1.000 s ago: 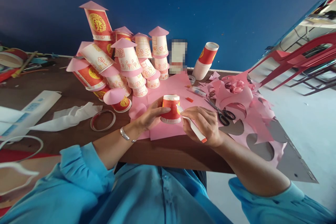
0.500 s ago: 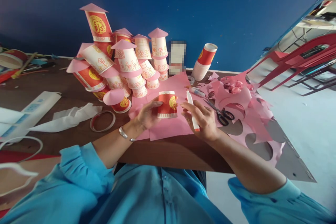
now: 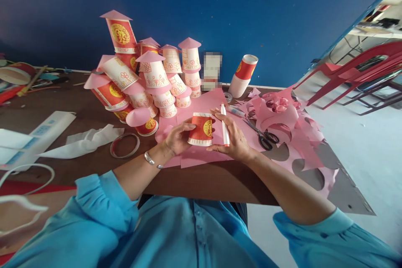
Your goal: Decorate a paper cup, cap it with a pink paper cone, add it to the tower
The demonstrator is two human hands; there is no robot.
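Left fingers [image 3: 187,127] clamp one red cup [image 3: 199,130]; right fingers [image 3: 231,122], perhaps touching it, grip one white marker [image 3: 225,127].

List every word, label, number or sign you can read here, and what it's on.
No text reads clearly.
Red cup in the left hand: round yellow emblem, too small to make out.
Topmost red cup: similar emblem, unreadable.
White-and-blue packet: markings too blurred.
White tube: label too small.
Pixelated panel: nothing legible.
Marker in the right hand: no lettering shows.
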